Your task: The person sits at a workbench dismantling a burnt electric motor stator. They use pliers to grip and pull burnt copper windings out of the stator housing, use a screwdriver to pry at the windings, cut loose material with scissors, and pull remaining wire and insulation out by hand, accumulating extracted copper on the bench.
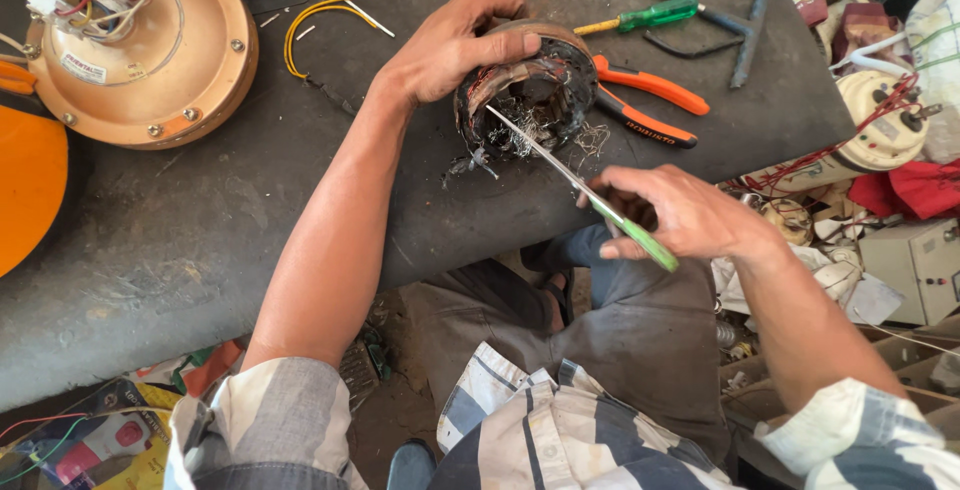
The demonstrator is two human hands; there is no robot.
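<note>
Broadly, largest first:
Workbench: dark grey worktop (200, 240), scuffed, spanning the upper view above the person's lap.
Fan motor housing: round tan casing (160, 60) at the top left corner, wires bunched at its hub, well apart from both hands.
Stator: dark ring-shaped motor winding (540, 90) tilted on the bench near its front edge, frayed copper strands hanging from the core.
Left hand: left hand (450, 45) lies over the stator's top rim, fingers wrapped closed around it, thumb along the front.
Right hand: right hand (680, 215) is closed around a green handle, held off the bench edge just below the stator.
Green-handled screwdriver: long screwdriver (560, 165) slants up-left, tip inside the stator's windings.
Pliers: orange-handled pliers (650, 100) lie just right of the stator.
Spare screwdriver: second green screwdriver (650, 16) rests beyond the pliers.
Wire: yellow wire (325, 15) curls on the bench left of the hand.
</note>
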